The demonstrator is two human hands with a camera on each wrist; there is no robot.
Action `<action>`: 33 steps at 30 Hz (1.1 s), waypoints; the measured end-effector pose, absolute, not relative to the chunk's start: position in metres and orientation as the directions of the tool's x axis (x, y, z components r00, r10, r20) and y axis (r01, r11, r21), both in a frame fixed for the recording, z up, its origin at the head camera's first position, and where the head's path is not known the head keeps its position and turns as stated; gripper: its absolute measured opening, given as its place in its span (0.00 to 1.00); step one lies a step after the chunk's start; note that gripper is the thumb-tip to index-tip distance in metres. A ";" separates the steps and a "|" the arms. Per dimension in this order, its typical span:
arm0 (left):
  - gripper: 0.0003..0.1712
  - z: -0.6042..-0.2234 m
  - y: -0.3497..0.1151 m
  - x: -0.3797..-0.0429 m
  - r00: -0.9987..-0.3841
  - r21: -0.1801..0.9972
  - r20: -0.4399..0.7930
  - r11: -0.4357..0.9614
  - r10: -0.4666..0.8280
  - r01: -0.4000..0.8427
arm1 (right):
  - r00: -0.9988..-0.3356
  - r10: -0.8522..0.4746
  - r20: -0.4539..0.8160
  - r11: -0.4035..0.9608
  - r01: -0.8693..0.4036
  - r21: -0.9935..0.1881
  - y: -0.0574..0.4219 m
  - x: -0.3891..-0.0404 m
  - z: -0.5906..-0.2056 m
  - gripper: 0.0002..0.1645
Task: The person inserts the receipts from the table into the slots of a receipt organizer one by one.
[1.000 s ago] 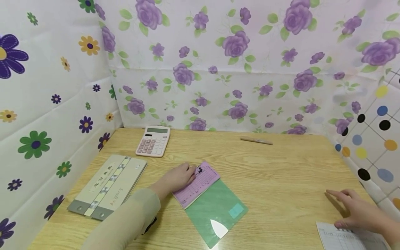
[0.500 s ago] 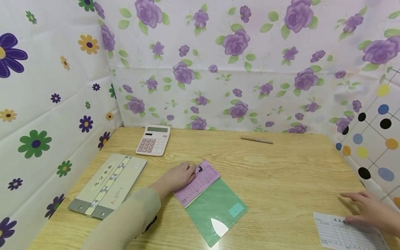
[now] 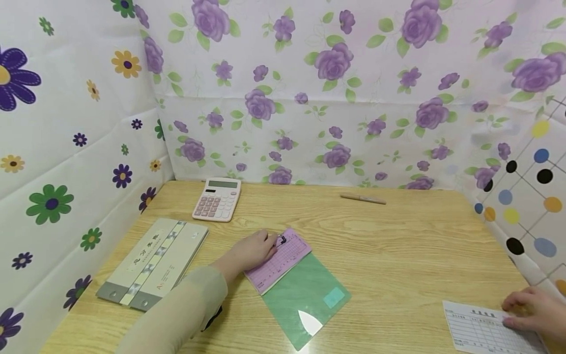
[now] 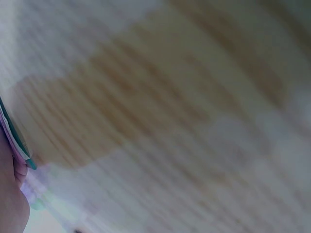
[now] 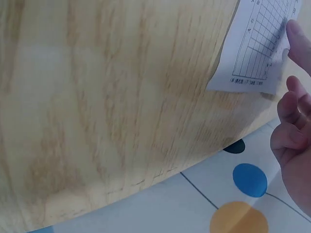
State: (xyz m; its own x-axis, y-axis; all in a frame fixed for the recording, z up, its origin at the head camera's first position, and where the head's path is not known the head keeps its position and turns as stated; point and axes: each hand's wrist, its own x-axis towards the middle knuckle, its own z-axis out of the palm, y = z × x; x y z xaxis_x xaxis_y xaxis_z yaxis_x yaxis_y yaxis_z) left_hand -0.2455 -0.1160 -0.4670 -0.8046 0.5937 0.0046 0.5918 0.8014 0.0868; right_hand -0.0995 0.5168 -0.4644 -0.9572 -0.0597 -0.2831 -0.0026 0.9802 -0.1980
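Note:
My left hand (image 3: 254, 250) lies over the upper left edge of a pad of pink printed forms (image 3: 278, 265), its fingers curled on it beside a black clip (image 3: 282, 240). Under the pad, a green plastic folder (image 3: 305, 300) sticks out toward the front. At the left wrist view's edge, part of that hand (image 4: 12, 194) shows against the pad. On the far right, my right hand (image 3: 537, 312) is over a white printed slip (image 3: 482, 324) with loosely bent fingers. In the right wrist view its thumb (image 5: 297, 41) is at the slip (image 5: 257, 48), apart from the other fingers.
A grey-beige notebook (image 3: 155, 260) lies at the left, and a pink calculator (image 3: 216, 199) behind it. A brown pen (image 3: 362, 198) lies near the back edge of the wooden table (image 3: 389, 255). Patterned sheets (image 3: 309, 98) close off the sides and back.
The white slip has shifted slightly and lies flatter in view. My right hand has moved right over it, its extended fingers now bent. My left hand stays on the pink pad.

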 end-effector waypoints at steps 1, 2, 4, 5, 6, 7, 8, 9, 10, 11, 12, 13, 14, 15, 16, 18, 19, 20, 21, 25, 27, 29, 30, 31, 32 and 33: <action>0.21 -0.467 -0.116 -0.246 -0.807 0.087 0.001 0.803 0.591 0.589 | -0.957 -0.058 -0.286 0.980 0.000 -0.200 0.517 -0.100 -0.465 0.27; 0.21 -0.467 -0.116 -0.245 -0.808 0.086 -0.002 0.805 0.589 0.587 | -0.958 -0.059 -0.280 0.980 -0.002 -0.200 0.517 -0.101 -0.466 0.27; 0.22 -0.467 -0.117 -0.245 -0.808 0.089 -0.003 0.805 0.589 0.587 | -0.959 -0.064 -0.276 0.980 -0.009 -0.198 0.517 -0.103 -0.467 0.27; 0.22 -0.468 -0.117 -0.245 -0.807 0.088 -0.004 0.804 0.590 0.588 | -0.959 -0.072 -0.273 0.980 -0.017 -0.200 0.517 -0.104 -0.468 0.27; 0.22 -0.468 -0.117 -0.246 -0.806 0.088 -0.004 0.804 0.591 0.589 | -0.958 -0.070 -0.277 0.979 -0.013 -0.202 0.517 -0.105 -0.468 0.29; 0.22 -0.468 -0.117 -0.246 -0.805 0.084 -0.003 0.803 0.593 0.590 | -0.956 -0.065 -0.285 0.979 -0.005 -0.203 0.517 -0.106 -0.468 0.30; 0.22 -0.469 -0.117 -0.246 -0.804 0.082 -0.003 0.802 0.594 0.592 | -0.954 -0.060 -0.293 0.979 0.000 -0.202 0.516 -0.108 -0.468 0.32; 0.23 -0.469 -0.117 -0.246 -0.803 0.082 -0.002 0.801 0.596 0.594 | -0.953 -0.058 -0.299 0.979 0.004 -0.203 0.516 -0.109 -0.469 0.33; 0.23 -0.468 -0.117 -0.246 -0.802 0.081 0.000 0.799 0.597 0.595 | -0.954 -0.060 -0.295 0.979 0.001 -0.202 0.515 -0.111 -0.469 0.33; 0.23 -0.468 -0.117 -0.246 -0.802 0.079 0.001 0.800 0.597 0.595 | -0.958 -0.067 -0.279 0.979 -0.010 -0.203 0.514 -0.112 -0.469 0.33; 0.23 -0.468 -0.117 -0.246 -0.803 0.077 0.001 0.800 0.596 0.595 | -0.962 -0.069 -0.265 0.979 -0.015 -0.202 0.512 -0.115 -0.469 0.33; 0.24 -0.467 -0.117 -0.246 -0.802 0.074 0.002 0.800 0.597 0.595 | -0.966 -0.076 -0.246 0.979 -0.025 -0.203 0.509 -0.117 -0.469 0.33; 0.24 -0.467 -0.117 -0.246 -0.803 0.073 0.002 0.800 0.597 0.595 | -0.973 -0.092 -0.213 0.979 -0.049 -0.197 0.507 -0.118 -0.468 0.31; 0.24 -0.467 -0.117 -0.245 -0.801 0.072 0.003 0.799 0.599 0.597 | -0.977 -0.107 -0.185 0.979 -0.070 -0.193 0.504 -0.120 -0.467 0.29; 0.23 -0.466 -0.117 -0.245 -0.799 0.069 0.003 0.797 0.601 0.600 | -0.980 -0.119 -0.162 0.978 -0.087 -0.190 0.501 -0.123 -0.466 0.27; 0.23 -0.466 -0.117 -0.244 -0.796 0.065 0.005 0.794 0.605 0.604 | -0.982 -0.129 -0.138 0.977 -0.102 -0.189 0.494 -0.126 -0.462 0.26; 0.22 -0.466 -0.116 -0.244 -0.794 0.065 0.005 0.792 0.608 0.607 | -0.982 -0.130 -0.134 0.976 -0.103 -0.190 0.490 -0.127 -0.459 0.25; 0.22 -0.466 -0.116 -0.243 -0.792 0.067 0.005 0.790 0.610 0.609 | -0.982 -0.129 -0.139 0.976 -0.100 -0.194 0.487 -0.128 -0.457 0.26; 0.22 -0.466 -0.116 -0.243 -0.791 0.066 0.006 0.789 0.612 0.611 | -0.981 -0.120 -0.151 0.975 -0.088 -0.204 0.484 -0.129 -0.454 0.26; 0.23 -0.464 -0.115 -0.242 -0.796 0.074 -0.007 0.795 0.605 0.603 | -0.975 -0.107 -0.195 0.969 -0.059 -0.239 0.479 -0.127 -0.444 0.27; 0.23 -0.463 -0.115 -0.242 -0.799 0.076 -0.013 0.797 0.602 0.599 | -0.971 -0.108 -0.212 0.967 -0.053 -0.250 0.483 -0.124 -0.445 0.27; 0.24 -0.463 -0.115 -0.242 -0.801 0.076 -0.016 0.799 0.599 0.596 | -0.966 -0.104 -0.236 0.967 -0.042 -0.253 0.489 -0.121 -0.448 0.28; 0.24 -0.463 -0.115 -0.243 -0.800 0.071 -0.015 0.799 0.600 0.597 | -0.964 -0.100 -0.247 0.968 -0.036 -0.250 0.494 -0.119 -0.450 0.28; 0.24 -0.464 -0.115 -0.243 -0.799 0.069 -0.012 0.798 0.601 0.599 | -0.961 -0.095 -0.259 0.968 -0.029 -0.248 0.498 -0.117 -0.453 0.29; 0.24 -0.465 -0.115 -0.243 -0.798 0.065 -0.008 0.796 0.603 0.602 | -0.959 -0.093 -0.268 0.968 -0.024 -0.248 0.501 -0.115 -0.455 0.28; 0.23 -0.465 -0.115 -0.243 -0.796 0.064 -0.005 0.795 0.605 0.603 | -0.956 -0.082 -0.282 0.969 -0.010 -0.248 0.505 -0.113 -0.457 0.29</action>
State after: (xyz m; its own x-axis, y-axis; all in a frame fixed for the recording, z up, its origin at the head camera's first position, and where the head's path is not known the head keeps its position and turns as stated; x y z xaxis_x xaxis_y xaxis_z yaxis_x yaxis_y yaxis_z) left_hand -0.2435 -0.1155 -0.4653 -0.7964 0.6047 -0.0054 0.6032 0.7950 0.0637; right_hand -0.1133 0.5046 -0.4574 -0.9558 -0.0823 -0.2824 -0.0102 0.9687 -0.2479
